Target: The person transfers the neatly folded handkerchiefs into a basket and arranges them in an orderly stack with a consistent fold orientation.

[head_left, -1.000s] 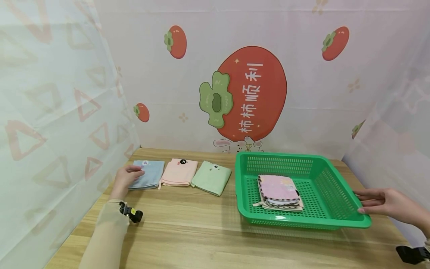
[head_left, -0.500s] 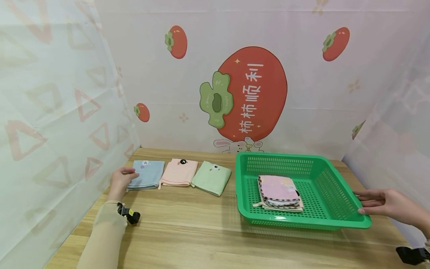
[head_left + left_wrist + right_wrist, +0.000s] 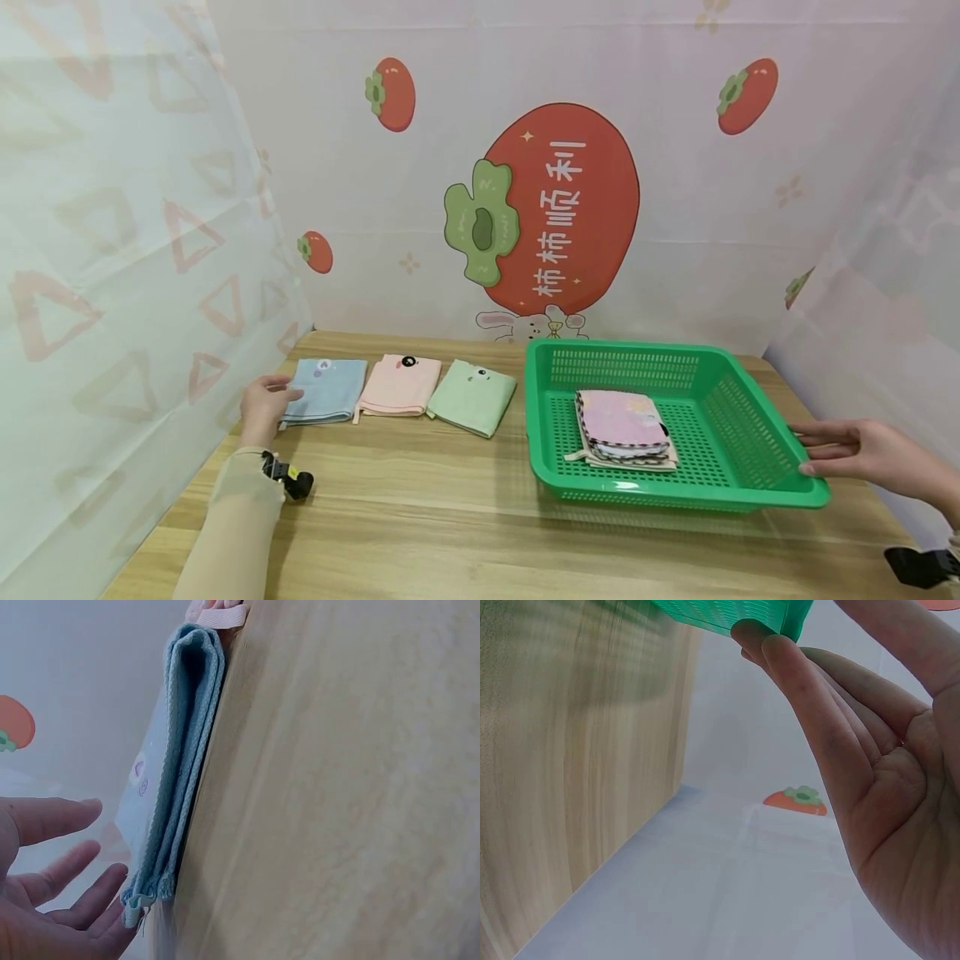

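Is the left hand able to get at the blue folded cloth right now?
Most likely yes: the left hand is close beside the blue cloth, at its left edge, and nothing lies on top of it.

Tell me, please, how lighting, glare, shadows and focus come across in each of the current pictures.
Head view: bright, with a small white glare on the basket's front rim and a soft shadow on the table; left wrist view: dim, with a shadow beside the blue towel and soft wood grain; right wrist view: dim, with greenish shade on the table below the basket.
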